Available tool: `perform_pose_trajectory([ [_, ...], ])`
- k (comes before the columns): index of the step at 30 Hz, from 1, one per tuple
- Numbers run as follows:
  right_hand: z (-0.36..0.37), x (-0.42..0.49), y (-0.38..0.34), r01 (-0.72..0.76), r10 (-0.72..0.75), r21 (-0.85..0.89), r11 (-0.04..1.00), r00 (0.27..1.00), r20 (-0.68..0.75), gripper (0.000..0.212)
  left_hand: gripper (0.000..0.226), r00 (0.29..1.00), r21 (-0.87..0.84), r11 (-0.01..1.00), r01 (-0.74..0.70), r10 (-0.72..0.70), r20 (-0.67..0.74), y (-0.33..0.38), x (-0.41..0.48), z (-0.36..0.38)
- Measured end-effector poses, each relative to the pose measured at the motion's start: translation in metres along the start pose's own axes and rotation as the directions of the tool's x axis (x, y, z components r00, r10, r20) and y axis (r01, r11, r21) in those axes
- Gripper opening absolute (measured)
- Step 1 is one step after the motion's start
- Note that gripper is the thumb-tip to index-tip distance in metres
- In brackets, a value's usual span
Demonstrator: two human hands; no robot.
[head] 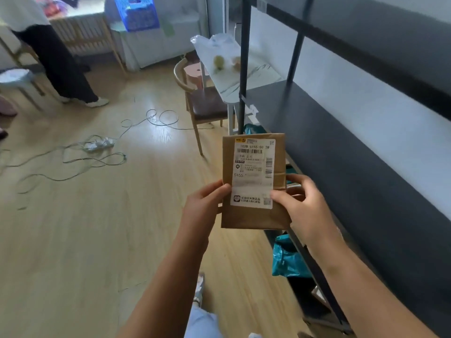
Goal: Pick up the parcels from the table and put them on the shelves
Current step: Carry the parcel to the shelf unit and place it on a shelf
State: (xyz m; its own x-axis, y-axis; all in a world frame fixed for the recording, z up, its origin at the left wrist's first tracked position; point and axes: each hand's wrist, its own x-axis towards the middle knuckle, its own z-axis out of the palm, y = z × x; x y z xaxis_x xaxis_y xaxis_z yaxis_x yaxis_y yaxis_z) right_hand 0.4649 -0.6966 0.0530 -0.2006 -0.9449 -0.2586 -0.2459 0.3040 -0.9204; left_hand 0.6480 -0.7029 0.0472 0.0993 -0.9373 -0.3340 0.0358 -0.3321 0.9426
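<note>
A flat brown paper parcel [251, 215] with a white shipping label is held upright in front of me, label facing me. My left hand [205, 206] grips its lower left edge and my right hand [302, 203] grips its lower right edge. Just to the right stands the dark metal shelf unit [317, 132], its middle board bare. On a lower shelf lie teal plastic parcels [288, 259], partly hidden by my right arm and the frame.
A small white table [231, 89] with a plastic bag and fruit stands beyond the shelf post, a wooden chair [195, 103] beside it. Cables and a power strip [97, 145] lie across the wooden floor at left. Another person's legs [61, 64] stand far left.
</note>
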Motion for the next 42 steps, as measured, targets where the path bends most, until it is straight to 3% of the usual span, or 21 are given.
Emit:
perform_pose_trajectory([
  [7, 0.079, 0.095, -0.033, -0.049, 0.055, 0.057, 0.997, 0.993, -0.104, 0.035, 0.022, 0.997, 0.026, 0.999, 0.024, -0.025, 0.077, 0.034, 0.125, -0.045],
  [15, 0.141, 0.177, -0.062, -0.146, 0.162, 0.101, 0.984, 0.969, -0.187, 0.053, 0.009, 0.992, 0.147, 0.986, 0.075, -0.09, 0.092, 0.069, 0.257, -0.07],
  [19, 0.138, 0.218, -0.06, -0.224, 0.244, 0.112, 0.968, 0.943, -0.225, 0.054, 0.011, 0.979, 0.209, 0.972, 0.108, -0.141, 0.148, 0.074, 0.305, -0.052],
  [25, 0.118, 0.303, -0.062, -0.227, 0.242, 0.088, 0.97, 0.926, -0.289, 0.023, 0.031, 0.96, 0.301, 0.951, 0.071, -0.146, 0.237, 0.086, 0.378, -0.005],
  [30, 0.106, 0.358, -0.063, -0.25, 0.278, 0.122, 0.961, 0.883, -0.377, 0.034, 0.052, 0.914, 0.458, 0.888, -0.044, -0.149, 0.377, 0.103, 0.436, 0.034],
  [42, 0.11, 0.47, -0.079, -0.31, 0.353, 0.174, 0.935, 0.762, -0.542, 0.052, 0.053, 0.805, 0.599, 0.785, -0.154, -0.252, 0.537, 0.127, 0.583, 0.105],
])
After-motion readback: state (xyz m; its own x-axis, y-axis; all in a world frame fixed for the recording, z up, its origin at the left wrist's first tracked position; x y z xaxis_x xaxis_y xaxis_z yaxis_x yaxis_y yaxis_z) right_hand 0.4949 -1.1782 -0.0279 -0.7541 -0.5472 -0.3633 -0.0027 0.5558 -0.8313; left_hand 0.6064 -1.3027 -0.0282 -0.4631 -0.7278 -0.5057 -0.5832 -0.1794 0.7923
